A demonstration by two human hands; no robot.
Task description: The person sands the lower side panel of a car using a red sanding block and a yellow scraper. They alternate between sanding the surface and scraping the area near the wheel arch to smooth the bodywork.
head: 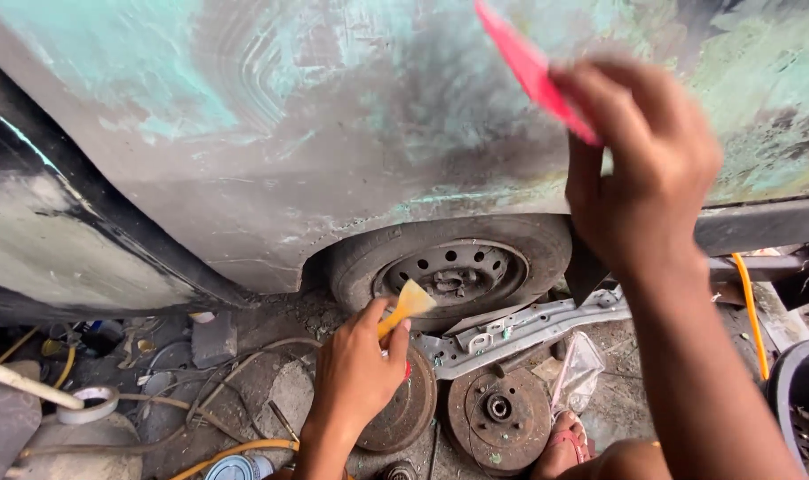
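Two spreaders, both partly hidden by your fingers.
Your right hand [640,169] pinches a blurred red spreader [529,67] against the sanded car panel [333,133]; your left hand [360,369] grips a yellow spreader [407,305] near the wheel [449,267].

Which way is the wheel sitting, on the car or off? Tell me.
On the car. The wheel stands upright inside the arch of the body panel.

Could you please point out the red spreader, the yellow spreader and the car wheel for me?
red spreader [522,55], head view, on the blade's middle above the fingers.
yellow spreader [410,302], head view, on its wide tip.
car wheel [453,269], head view, on the steel rim's centre.
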